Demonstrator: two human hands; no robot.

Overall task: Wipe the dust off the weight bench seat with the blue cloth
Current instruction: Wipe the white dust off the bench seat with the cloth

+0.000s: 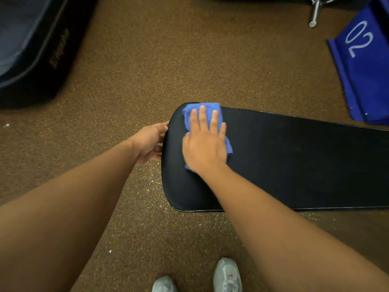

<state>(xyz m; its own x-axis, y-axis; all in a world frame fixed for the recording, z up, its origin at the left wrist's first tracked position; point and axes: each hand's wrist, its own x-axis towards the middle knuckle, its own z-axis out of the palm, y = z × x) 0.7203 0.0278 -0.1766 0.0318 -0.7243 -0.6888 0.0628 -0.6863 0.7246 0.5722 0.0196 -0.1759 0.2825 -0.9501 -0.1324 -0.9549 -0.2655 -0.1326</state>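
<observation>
The black padded weight bench seat [294, 165] runs from the middle of the view off to the right. A crumpled blue cloth [189, 111] lies on its far left corner. My right hand [205, 144] presses flat on the cloth, fingers spread and pointing away from me. My left hand [148, 142] grips the rounded left end of the seat, fingers curled around the edge.
Speckled brown rubber floor [168, 60] surrounds the bench. A dark padded block [31, 49] sits at the top left. A blue box marked "02" [364, 70] stands at the top right, with a metal leg [314, 13] beside it. My grey shoes [227, 275] are below the bench.
</observation>
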